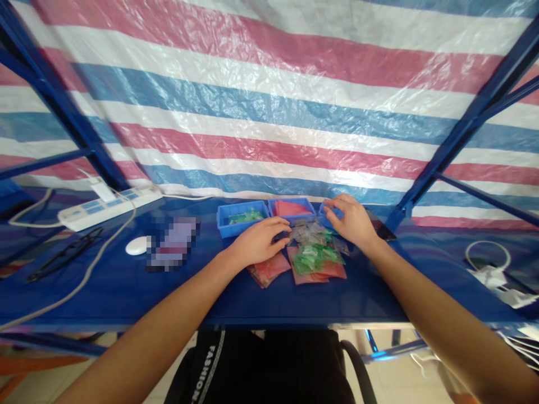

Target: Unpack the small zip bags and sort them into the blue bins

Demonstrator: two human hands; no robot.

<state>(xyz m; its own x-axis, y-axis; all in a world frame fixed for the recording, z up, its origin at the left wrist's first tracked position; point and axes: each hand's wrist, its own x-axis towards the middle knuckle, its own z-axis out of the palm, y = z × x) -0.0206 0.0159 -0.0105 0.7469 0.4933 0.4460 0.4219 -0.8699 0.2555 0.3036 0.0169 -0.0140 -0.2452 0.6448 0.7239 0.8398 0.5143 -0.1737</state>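
Observation:
My left hand [265, 238] lies palm down at the left of a loose pile, fingers stretched out and thumb apart. Its fingertips are beside small clear packets [309, 231] at the top of the pile. Below these are green packets [318, 258], resting on red packets [303, 276]. Another stack of red packets [269, 270] is partly under my left hand. My right hand [352, 221] is over a small blue bin [326, 219], its fingers bent and apart from the thumb; what is inside that bin is mostly hidden.
Behind the pile stand a blue bin [242, 229] with green pieces and another bin [312, 200] with red packets. A blurred-out phone [173, 244], white oval object [138, 246], glasses [65, 255] and power strip [112, 207] lie left. A dark flat object [381, 225] lies right.

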